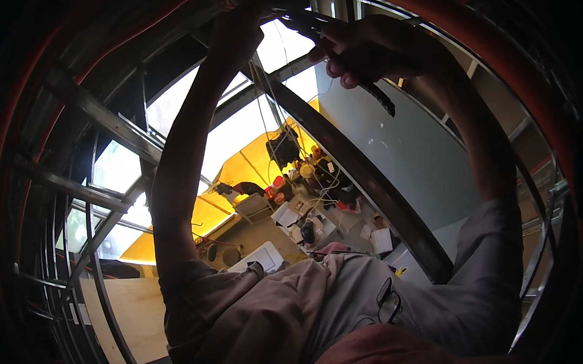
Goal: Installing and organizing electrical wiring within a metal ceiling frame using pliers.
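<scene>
Both my arms are raised toward the top of the head view. My right hand is closed around a dark tool that looks like pliers; one handle end sticks out below the fingers. The tool's front part points toward my left hand, close to a metal frame. In deep shadow, the left hand looks closed, with its fingertips near the front of the tool. What it grips is too dark to make out.
Metal studs surround me, and a dark beam slants beside my right arm. A grey panel stands behind it. Bright windows and yellow sheeting lie beyond. Tools, boxes and cables clutter the floor. A plywood board leans at left.
</scene>
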Tool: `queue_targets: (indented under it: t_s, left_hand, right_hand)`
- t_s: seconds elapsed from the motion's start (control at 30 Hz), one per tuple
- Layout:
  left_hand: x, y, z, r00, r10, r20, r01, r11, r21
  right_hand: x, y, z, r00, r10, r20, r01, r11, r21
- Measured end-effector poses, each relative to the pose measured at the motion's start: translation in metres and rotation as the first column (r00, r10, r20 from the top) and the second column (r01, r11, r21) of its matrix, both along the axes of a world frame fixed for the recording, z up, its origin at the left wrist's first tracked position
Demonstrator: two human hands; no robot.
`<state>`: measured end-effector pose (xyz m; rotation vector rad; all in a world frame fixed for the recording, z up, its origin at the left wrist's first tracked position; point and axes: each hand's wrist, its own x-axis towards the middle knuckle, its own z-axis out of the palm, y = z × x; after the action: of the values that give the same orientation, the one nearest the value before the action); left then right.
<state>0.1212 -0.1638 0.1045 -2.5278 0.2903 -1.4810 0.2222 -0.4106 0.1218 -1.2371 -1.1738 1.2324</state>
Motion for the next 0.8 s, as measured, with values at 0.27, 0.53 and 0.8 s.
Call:
queue_targets:
  t_s: [0.27, 0.53, 0.8]
  left_hand:
    - [0.019, 0.042, -0.004, 0.997, 0.071, -0.015, -0.065, 0.972, 0.226]
    - [0.013, 0.019, 0.006, 0.988, 0.147, 0.051, -0.156, 0.925, 0.347]
    - [0.017, 0.019, 0.018, 0.994, 0.037, 0.103, -0.076, 0.91, 0.408]
  right_hand:
    - [-0.002, -0.016, -0.031, 0.871, -0.332, 0.361, 0.377, 0.924, -0.061]
    - [0.033, -0.02, -0.051, -0.66, -0.544, 0.518, 0.078, 0.636, 0.768]
    - [0.07, 0.003, -0.048, -0.685, -0.678, 0.266, -0.192, 0.521, 0.832]
